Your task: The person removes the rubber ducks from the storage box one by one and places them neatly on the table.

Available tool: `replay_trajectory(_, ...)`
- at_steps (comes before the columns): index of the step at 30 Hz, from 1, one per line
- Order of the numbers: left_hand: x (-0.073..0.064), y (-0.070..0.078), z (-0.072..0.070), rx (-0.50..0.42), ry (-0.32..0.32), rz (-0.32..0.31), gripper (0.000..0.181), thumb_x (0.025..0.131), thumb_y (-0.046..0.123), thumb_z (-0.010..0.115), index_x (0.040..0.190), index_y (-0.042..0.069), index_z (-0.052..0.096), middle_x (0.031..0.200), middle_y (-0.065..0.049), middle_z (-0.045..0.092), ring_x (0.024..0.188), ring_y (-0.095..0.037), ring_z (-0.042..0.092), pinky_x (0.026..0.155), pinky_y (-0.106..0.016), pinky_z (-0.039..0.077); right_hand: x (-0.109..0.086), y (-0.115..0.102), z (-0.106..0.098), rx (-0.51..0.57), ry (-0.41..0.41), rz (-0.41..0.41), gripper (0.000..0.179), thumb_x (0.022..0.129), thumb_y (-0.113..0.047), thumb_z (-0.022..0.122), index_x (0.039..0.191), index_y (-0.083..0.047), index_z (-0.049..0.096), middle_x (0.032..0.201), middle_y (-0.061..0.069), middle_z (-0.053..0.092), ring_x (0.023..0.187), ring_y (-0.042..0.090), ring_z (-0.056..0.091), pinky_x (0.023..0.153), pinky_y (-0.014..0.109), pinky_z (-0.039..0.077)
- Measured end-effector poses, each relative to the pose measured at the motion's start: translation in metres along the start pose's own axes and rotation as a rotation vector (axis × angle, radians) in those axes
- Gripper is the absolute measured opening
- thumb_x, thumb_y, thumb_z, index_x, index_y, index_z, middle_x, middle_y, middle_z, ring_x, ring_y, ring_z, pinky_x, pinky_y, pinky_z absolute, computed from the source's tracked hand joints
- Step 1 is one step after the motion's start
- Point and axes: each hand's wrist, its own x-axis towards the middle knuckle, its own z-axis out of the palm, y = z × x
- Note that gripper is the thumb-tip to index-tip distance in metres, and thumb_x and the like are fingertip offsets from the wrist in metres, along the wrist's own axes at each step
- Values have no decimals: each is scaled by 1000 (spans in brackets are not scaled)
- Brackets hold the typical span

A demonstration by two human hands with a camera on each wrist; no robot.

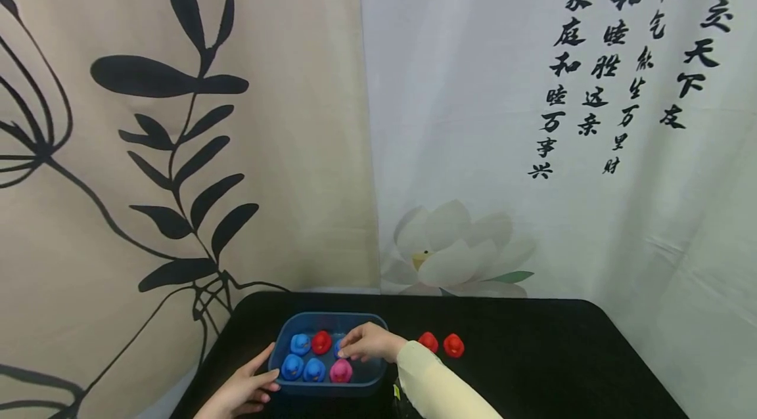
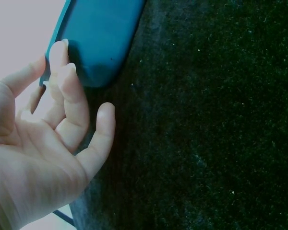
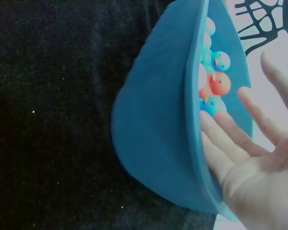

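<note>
Right hand nearly closed, pinching one blue duck; near my fingers, in box: three more blues, one red, one pink. Two reds right. Left hand, half-curled, grips box.

a black table bears a blue tray, two red toys.

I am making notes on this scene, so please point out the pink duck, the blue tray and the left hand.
Pink duck [image 1: 341, 371]: head view, its visible middle.
Blue tray [image 1: 328, 390]: head view, its near wall.
Left hand [image 2: 44, 141]: left wrist view, its palm.
</note>
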Motion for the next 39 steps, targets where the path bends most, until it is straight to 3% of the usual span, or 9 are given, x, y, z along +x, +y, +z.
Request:
replay_trajectory(7,2,-1,5,-15,-21,-5,80,97,33,57,154,6,9,86,-6,67,72,-21,60,67,-37,48,-1,1,3,-26,30,72,15,86,-16,73,98,-6,72,91,4,68,90,34,66,80,52,51)
replay_trajectory(13,3,-3,6,-22,-41,-15,80,97,34,56,154,5,7,86,-7,66,73,-21,60,67,-36,48,0,1,9,-77,34,86,14,84,-14,75,95,-6,73,89,4,67,87,34,65,80,54,50)
replay_trajectory(21,1,-2,4,-12,-37,-18,80,98,36,55,154,5,7,87,-7,66,75,-23,60,69,-38,48,-2,-4,15,-97,39,90,23,84,-11,74,103,1,70,92,5,64,88,34,64,81,55,49)
replay_trajectory(29,0,-2,3,-26,-42,-6,80,98,34,56,154,6,6,87,-7,66,73,-21,60,67,-37,48,2,-1,18,-146,14,91,19,85,-11,73,101,-2,70,94,3,62,84,21,60,80,53,50)
replay_trajectory(35,-2,1,0,-33,-38,-13,80,97,34,56,154,6,7,87,-7,66,74,-22,61,68,-36,48,7,3,21,-179,11,79,17,83,-13,76,98,-6,73,94,-2,63,84,16,59,74,47,52)
replay_trajectory(39,-2,2,0,-33,-41,-8,80,98,33,56,154,6,7,86,-6,65,74,-21,60,68,-36,48,9,5,24,-212,36,59,13,81,-11,78,93,-7,75,85,-4,65,77,12,56,69,35,50)
